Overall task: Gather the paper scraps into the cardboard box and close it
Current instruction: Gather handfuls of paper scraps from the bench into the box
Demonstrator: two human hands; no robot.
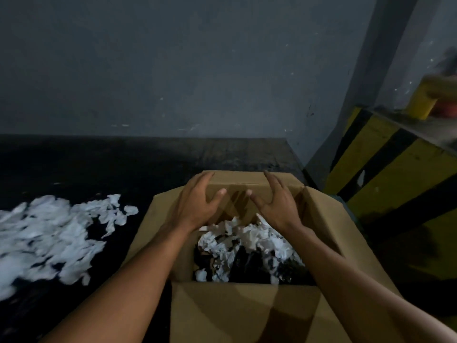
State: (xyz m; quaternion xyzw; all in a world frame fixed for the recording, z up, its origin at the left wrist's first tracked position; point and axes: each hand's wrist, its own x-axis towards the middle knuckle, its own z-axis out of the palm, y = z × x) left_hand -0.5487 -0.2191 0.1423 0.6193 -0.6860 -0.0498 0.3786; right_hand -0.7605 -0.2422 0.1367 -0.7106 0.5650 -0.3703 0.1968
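One box (184, 268): brown cardboard, standing open on a dark surface (123, 164), right of centre and close to the person.
Flaps: four, all up or splayed; far flap (237, 180) upright, near flap (235, 313) folded out towards the viewer, right flap (329, 219) and left flap (153, 219) leaning outward.
Contents: white scraps (247, 241), crumpled, mixed with darker bits; they sit well below the rim.
Loose pile (49, 233): many white torn pieces spread on the surface left of the box, apart from it; soft-edged and blurred.
Left hand (197, 206): fingers straight and spread, laid against the far flap's left part, thumb on its inner face; holds nothing.
Right hand (277, 206): likewise spread on the flap's right part, fingers pointing up; whether any fingertip hooks over the edge cannot be told.
Step in hand: probably handling the far flap, to set it back or to fold it.
Progress: judged partial; most scraps appear to lie outside, so closing looks premature.
Method: keep the flap back while scooping the pile in by double handfuls; when closing, press contents down first, fold opposite flaps in pairs, hands wide apart for an even crease.
Risk: light scraps may flutter out or catch under a flap.
Surroundings: grey wall (173, 70) behind; yellow-and-black striped post (385, 174) at right.
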